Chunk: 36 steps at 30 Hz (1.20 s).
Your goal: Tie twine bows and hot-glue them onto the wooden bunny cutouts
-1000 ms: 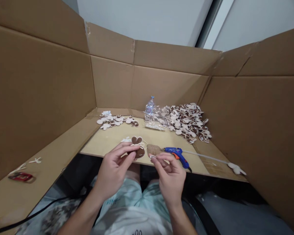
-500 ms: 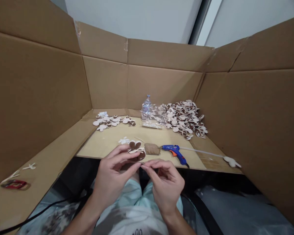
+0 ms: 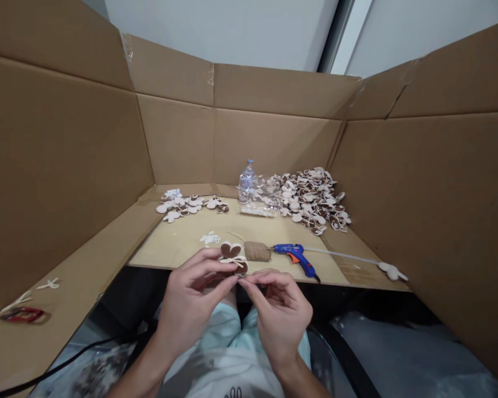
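Note:
A brown felt bunny-shaped piece [image 3: 231,250] with a cream cord bow [image 3: 232,260] is pinched in my left hand [image 3: 193,290], its two ears pointing away from me. My right hand [image 3: 280,312] is closed, with thumb and forefinger pressed at the near edge of the piece. Whether a small part sits between those fingertips is hidden. Just beyond the hands lie a brown wrapped block [image 3: 258,251] and a blue glue gun [image 3: 292,254] whose nozzle points at the block. Small white pieces [image 3: 209,238] lie to the left.
A big heap of brown and white bunny pieces [image 3: 311,199] lies back right, beside a plastic bottle [image 3: 247,181] and clear bag. A smaller group [image 3: 186,205] is back left. A red-handled tool [image 3: 22,315] lies far left. Cardboard walls [image 3: 182,138] surround the board.
The bunny piece has tilted slightly, so its bow and ears show more clearly. Both hands stay nearly in place, fingertips still together. The view has shifted slightly.

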### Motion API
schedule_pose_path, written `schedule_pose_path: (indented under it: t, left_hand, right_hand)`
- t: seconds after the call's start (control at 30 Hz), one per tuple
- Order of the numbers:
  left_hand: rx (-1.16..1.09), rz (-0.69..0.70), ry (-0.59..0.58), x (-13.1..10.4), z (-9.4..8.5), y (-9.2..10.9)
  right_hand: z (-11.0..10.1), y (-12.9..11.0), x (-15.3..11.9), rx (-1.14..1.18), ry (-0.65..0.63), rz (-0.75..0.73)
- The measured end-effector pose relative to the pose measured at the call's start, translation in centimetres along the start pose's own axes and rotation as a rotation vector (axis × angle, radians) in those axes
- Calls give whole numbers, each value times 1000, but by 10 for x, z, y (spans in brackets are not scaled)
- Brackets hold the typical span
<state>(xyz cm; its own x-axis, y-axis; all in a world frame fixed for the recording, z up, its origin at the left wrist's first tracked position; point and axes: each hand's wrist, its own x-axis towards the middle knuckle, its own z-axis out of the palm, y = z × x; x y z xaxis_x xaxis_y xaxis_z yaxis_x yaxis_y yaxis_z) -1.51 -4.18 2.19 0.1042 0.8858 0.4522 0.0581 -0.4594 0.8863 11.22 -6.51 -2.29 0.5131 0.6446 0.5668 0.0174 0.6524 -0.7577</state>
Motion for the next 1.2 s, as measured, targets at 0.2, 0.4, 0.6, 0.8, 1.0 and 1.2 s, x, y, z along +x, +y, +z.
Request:
schedule_pose_path:
  t: [0.2, 0.4, 0.6, 0.8, 1.0, 1.2]
  left_hand:
    - [-32, -18, -39, -1, -2, 0]
    - [-159, -139, -102, 0, -1, 1]
    - [-175, -187, -127, 9, -4, -8]
    - [-263, -272, -95, 13, -5, -16]
    - [-323, -347, -204, 11, 7, -25]
    - [-309, -469, -354, 7, 28, -45]
  right_hand:
    - [-1, -3, 3, -16, 3, 39]
    - [-2, -3, 11, 188, -52, 332]
    - [-9, 7, 25, 377, -237, 469]
    - [-33, 13, 37, 307, -428, 332]
    - [-47, 10, 44, -23, -697, 219]
    - [-63, 19, 64, -236, -823, 241]
